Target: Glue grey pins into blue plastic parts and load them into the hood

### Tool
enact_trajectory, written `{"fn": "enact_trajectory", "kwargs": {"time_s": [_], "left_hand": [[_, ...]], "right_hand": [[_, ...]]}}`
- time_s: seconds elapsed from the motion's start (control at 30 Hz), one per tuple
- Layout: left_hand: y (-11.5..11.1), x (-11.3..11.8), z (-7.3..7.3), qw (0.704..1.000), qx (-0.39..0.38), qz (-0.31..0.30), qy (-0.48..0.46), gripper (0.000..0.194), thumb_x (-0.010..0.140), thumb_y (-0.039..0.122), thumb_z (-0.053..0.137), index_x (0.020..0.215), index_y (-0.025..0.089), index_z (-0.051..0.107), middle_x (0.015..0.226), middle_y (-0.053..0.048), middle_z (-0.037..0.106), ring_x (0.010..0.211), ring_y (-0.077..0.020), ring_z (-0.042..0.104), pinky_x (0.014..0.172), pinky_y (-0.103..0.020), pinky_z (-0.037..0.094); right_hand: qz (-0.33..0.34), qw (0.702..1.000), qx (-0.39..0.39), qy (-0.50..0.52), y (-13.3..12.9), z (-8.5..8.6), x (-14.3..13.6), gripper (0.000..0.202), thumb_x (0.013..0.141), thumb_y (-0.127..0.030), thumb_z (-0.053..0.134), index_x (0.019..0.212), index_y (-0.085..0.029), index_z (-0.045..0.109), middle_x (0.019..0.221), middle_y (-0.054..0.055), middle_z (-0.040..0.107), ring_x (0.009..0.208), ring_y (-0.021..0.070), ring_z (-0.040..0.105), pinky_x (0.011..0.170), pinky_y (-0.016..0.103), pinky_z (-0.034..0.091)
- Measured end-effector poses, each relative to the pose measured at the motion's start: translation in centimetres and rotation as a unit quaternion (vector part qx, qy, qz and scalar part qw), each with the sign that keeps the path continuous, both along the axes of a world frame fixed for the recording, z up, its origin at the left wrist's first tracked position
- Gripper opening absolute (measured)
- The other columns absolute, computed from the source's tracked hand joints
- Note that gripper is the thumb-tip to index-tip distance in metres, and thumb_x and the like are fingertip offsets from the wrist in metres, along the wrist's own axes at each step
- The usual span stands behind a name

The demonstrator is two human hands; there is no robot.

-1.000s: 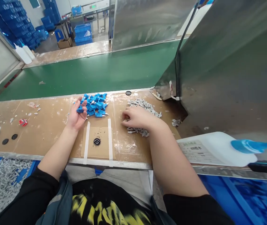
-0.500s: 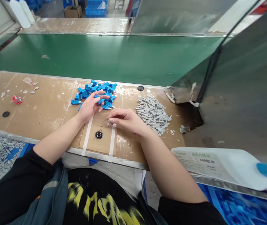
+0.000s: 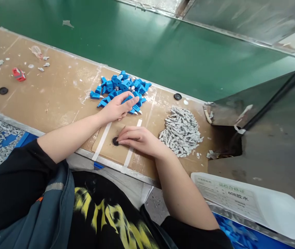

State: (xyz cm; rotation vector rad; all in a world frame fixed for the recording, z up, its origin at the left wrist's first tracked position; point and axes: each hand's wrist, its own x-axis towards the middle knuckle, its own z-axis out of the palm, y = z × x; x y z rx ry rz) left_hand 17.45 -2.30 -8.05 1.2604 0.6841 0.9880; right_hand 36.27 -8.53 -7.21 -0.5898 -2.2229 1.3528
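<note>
My left hand (image 3: 120,106) is at the front edge of a pile of blue plastic parts (image 3: 124,84), thumb and fingers closed round something I cannot make out. Below it, my right hand (image 3: 139,140) has its fingertips pinched at a small black disc (image 3: 115,141); whatever they hold is hidden. That disc lies on a cardboard pad (image 3: 111,152) between two white tape strips. Right of my right hand is a heap of small grey parts (image 3: 181,131).
A green belt (image 3: 150,45) runs behind the brown table (image 3: 59,93). A red part (image 3: 18,74) and two black discs lie at the left. A white bottle (image 3: 253,204) lies at the front right, beside a metal panel (image 3: 279,148).
The view has tilted down and turned. My right hand has moved from above the black disc down onto it. My left hand's fingers have drawn together over the blue parts.
</note>
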Motion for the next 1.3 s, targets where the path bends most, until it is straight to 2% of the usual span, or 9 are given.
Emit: {"fn": "enact_trajectory", "kwargs": {"time_s": [0.23, 0.33, 0.43, 0.53, 0.67, 0.83, 0.97, 1.13, 1.3], "left_hand": [[-0.2, -0.2, -0.5, 0.993, 0.019, -0.025, 0.11, 0.053, 0.105, 0.07, 0.045, 0.113, 0.02, 0.063, 0.065, 0.003, 0.043, 0.053, -0.0139, 0.044, 0.056, -0.028, 0.037], [-0.5, -0.3, -0.1, 0.968, 0.166, 0.017, 0.188, 0.052, 0.104, 0.067, 0.05, 0.109, 0.018, 0.066, 0.087, -0.005, 0.061, 0.081, -0.0203, 0.059, 0.078, -0.032, 0.045], [-0.8, -0.5, 0.4, 0.938, 0.229, 0.017, 0.258, 0.042, 0.103, 0.06, 0.058, 0.111, 0.02, 0.067, 0.102, -0.006, 0.068, 0.092, -0.0223, 0.062, 0.086, -0.033, 0.043], [-1.0, -0.6, 0.6, 0.95, 0.169, -0.016, 0.264, 0.039, 0.099, 0.057, 0.066, 0.115, 0.021, 0.069, 0.087, -0.002, 0.067, 0.074, -0.0181, 0.059, 0.075, -0.031, 0.042], [-0.8, -0.5, 0.6, 0.966, 0.121, -0.02, 0.226, 0.046, 0.087, 0.063, 0.078, 0.099, 0.019, 0.074, 0.076, 0.0, 0.062, 0.065, -0.0142, 0.05, 0.062, -0.027, 0.036], [-0.7, -0.5, 0.7, 0.987, -0.033, -0.053, 0.145, 0.063, 0.087, 0.083, 0.065, 0.08, 0.02, 0.063, 0.054, 0.005, 0.034, 0.044, -0.0095, 0.029, 0.043, -0.025, 0.019], [-0.5, -0.6, 0.6, 0.984, -0.14, -0.058, 0.09, 0.063, 0.09, 0.081, 0.062, 0.073, 0.022, 0.051, 0.056, 0.005, 0.028, 0.039, -0.0077, 0.023, 0.037, -0.022, 0.012], [-0.3, -0.4, 0.8, 0.983, -0.163, -0.025, 0.086, 0.053, 0.089, 0.064, 0.07, 0.068, 0.022, 0.045, 0.054, 0.005, 0.028, 0.038, -0.007, 0.021, 0.035, -0.021, 0.011], [-0.5, -0.1, 1.1, 0.981, -0.17, -0.023, 0.094, 0.052, 0.083, 0.059, 0.073, 0.065, 0.022, 0.041, 0.053, 0.005, 0.026, 0.041, -0.0063, 0.02, 0.038, -0.02, 0.01]], "right_hand": [[-0.019, 0.999, -0.034, 0.018, -0.1, 0.4, 0.1, 0.014, 0.099, -0.036, 0.072, 0.1, -0.027, 0.083, 0.101, 0.006, 0.078, 0.093, 0.0195, 0.074, 0.089, 0.038, 0.062], [-0.138, 0.986, -0.038, 0.087, 0.3, 0.6, 1.0, 0.012, 0.093, -0.038, 0.08, 0.091, -0.027, 0.082, 0.098, 0.005, 0.073, 0.091, 0.0187, 0.071, 0.087, 0.038, 0.061], [-0.271, 0.942, -0.059, 0.191, 1.2, 0.2, 2.1, 0.019, 0.089, -0.045, 0.082, 0.089, -0.027, 0.077, 0.091, 0.002, 0.066, 0.071, 0.0142, 0.063, 0.066, 0.033, 0.056], [-0.356, 0.903, -0.087, 0.226, 2.1, -0.5, 2.7, 0.033, 0.088, -0.057, 0.08, 0.091, -0.027, 0.068, 0.076, -0.002, 0.059, 0.054, 0.0117, 0.054, 0.05, 0.029, 0.049], [-0.395, 0.889, -0.107, 0.203, 2.7, -1.0, 2.6, 0.041, 0.087, -0.064, 0.077, 0.092, -0.026, 0.063, 0.068, -0.003, 0.06, 0.055, 0.0128, 0.058, 0.05, 0.029, 0.053], [-0.415, 0.88, -0.1, 0.207, 2.7, -0.8, 2.3, 0.038, 0.088, -0.059, 0.077, 0.09, -0.025, 0.061, 0.071, -0.002, 0.065, 0.06, 0.0138, 0.065, 0.053, 0.028, 0.059], [-0.422, 0.881, -0.047, 0.206, 2.1, -0.3, 2.2, 0.029, 0.09, -0.05, 0.079, 0.09, -0.024, 0.065, 0.075, 0.0, 0.071, 0.065, 0.016, 0.071, 0.062, 0.033, 0.064], [-0.391, 0.904, 0.053, 0.162, 1.5, -0.3, 2.0, 0.02, 0.094, -0.044, 0.076, 0.095, -0.025, 0.072, 0.09, 0.004, 0.077, 0.082, 0.0197, 0.076, 0.077, 0.038, 0.064], [-0.345, 0.919, 0.147, 0.121, 1.4, -0.1, 2.1, 0.009, 0.098, -0.034, 0.072, 0.096, -0.026, 0.074, 0.096, 0.005, 0.079, 0.09, 0.0202, 0.076, 0.084, 0.039, 0.064]]}}
